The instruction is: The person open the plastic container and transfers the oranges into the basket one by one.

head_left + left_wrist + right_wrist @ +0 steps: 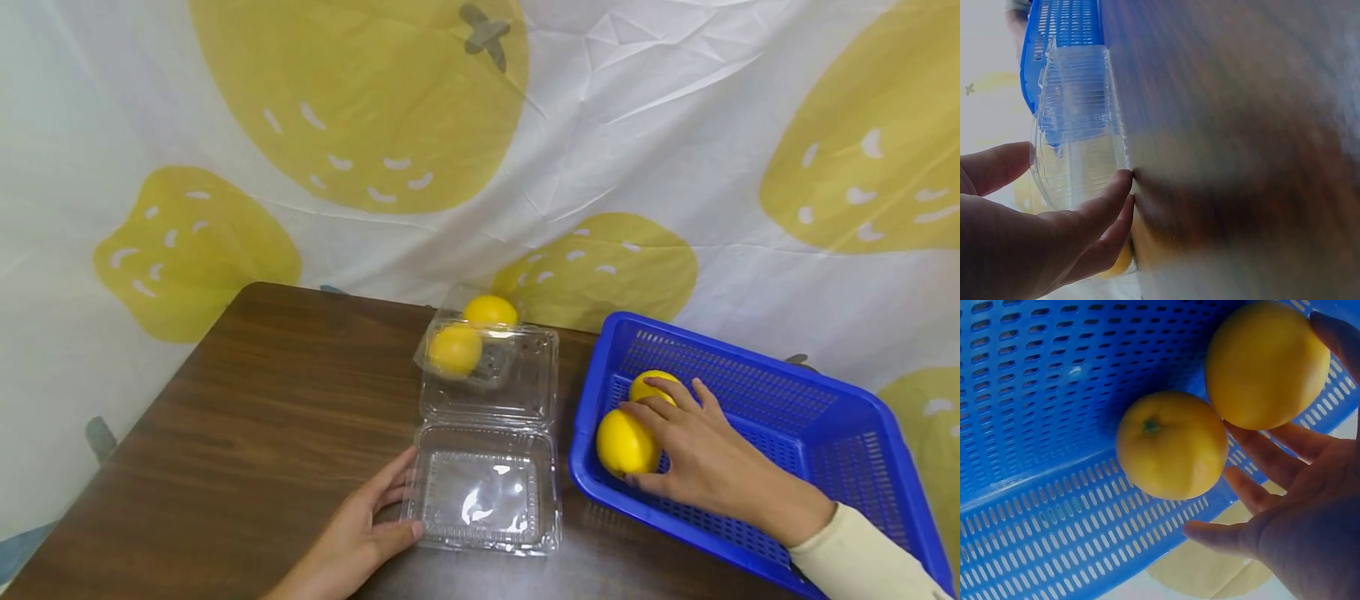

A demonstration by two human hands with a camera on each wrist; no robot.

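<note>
An open clear plastic clamshell container point(480, 492) lies on the table, its lid raised at the back. My left hand point(358, 533) holds its left side; in the left wrist view the thumb point(1007, 164) is at the rim and the fingers reach the base. Inside a blue basket, my right hand point(708, 458) grips the nearer yellow orange point(624, 443), thumb on one side and fingers on the other. A second orange point(1172, 445), with a green stem end, sits beside it on the basket floor, close to the fingertips.
Behind the raised lid, two oranges point(491, 311) sit in another clear plastic container point(450, 302). The blue perforated basket point(847, 392) stands on the right of the brown wooden table point(285, 417). A white cloth point(570, 150) with yellow fruit prints hangs behind.
</note>
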